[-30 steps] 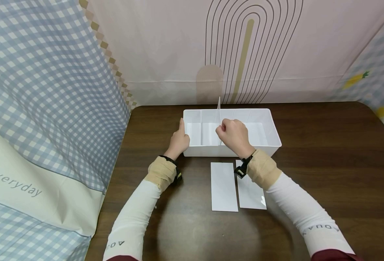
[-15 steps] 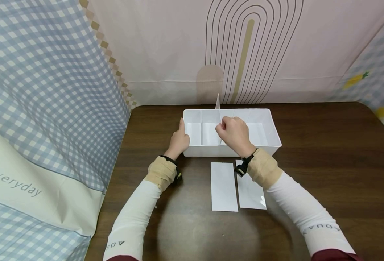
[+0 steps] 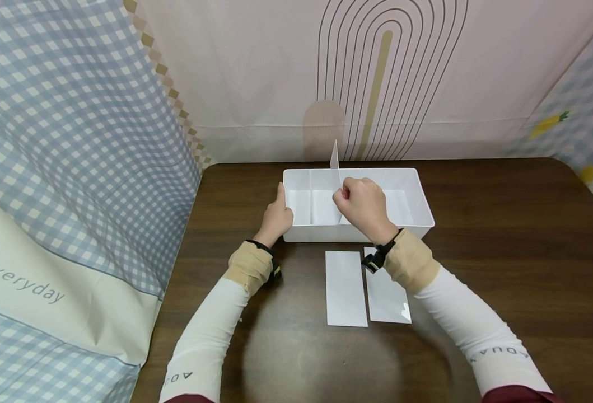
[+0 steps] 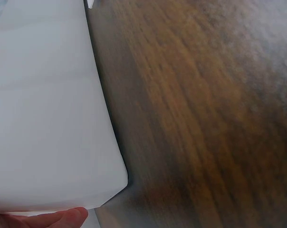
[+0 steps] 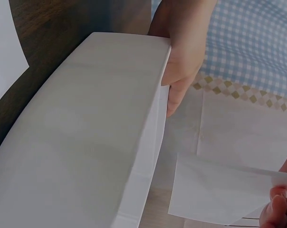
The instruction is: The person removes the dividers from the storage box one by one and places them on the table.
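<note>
A long white box (image 3: pixel 362 233) stands near the back of the table, and a thin crosswise divider (image 3: pixel 310 196) parts off its left end. My left hand (image 3: pixel 276 217) rests against the left end of the box, index finger straight along the outer wall. Above the box's middle, my right hand (image 3: pixel 363 202) pinches a thin white panel (image 5: pixel 219 190). The panel stands on edge across the box, its far end sticking up above the back rim. In the head view my fist covers part of the panel; whether its lower edge touches the box floor, I cannot tell.
Two flat white panels, a left one (image 3: pixel 346 288) and a right one (image 3: pixel 388 296), lie side by side in front of the box. My right wrist partly covers the right one. Behind the brown wooden table (image 3: pixel 508 252) hangs a patterned cloth (image 3: pixel 256 84).
My right hand has risen slightly with the panel, whose far end now sticks up higher and leans a little more to the left. The left hand and the box have stayed put.
</note>
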Demonstrator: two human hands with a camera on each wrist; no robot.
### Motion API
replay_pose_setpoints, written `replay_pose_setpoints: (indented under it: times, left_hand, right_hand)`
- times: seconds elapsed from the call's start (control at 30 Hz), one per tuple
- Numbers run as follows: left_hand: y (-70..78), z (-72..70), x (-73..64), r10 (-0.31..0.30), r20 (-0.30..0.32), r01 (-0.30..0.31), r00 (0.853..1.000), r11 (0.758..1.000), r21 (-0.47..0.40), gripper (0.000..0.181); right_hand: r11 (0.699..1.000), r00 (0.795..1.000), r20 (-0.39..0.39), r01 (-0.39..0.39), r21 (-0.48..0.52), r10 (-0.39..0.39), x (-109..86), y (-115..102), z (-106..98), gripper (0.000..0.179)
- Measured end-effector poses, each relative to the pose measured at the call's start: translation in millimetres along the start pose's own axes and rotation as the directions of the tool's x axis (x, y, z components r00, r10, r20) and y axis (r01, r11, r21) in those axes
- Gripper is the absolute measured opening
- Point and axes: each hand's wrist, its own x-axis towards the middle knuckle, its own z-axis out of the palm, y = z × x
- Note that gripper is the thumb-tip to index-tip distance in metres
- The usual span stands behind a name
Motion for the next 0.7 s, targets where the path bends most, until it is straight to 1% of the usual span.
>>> replay_pose_setpoints:
  times: [0.37,0.7]
  left_hand:
    - [0.0,-0.1,0.0,-0.002,0.004,0.002,1.000,1.000,-0.002,0.067]
    - [-0.6,0.6,0.9,-0.001,0.004,0.001,1.000,1.000,0.000,0.067]
  right_hand:
    - [0.999,0.999,-0.040,0.023,0.029,-0.022,-2.3,-2.4,-6.4,0.027]
    - [0.998,0.997,-0.080,0.027,0.050,-0.023,-6.8,-2.7,-11.4,0.026]
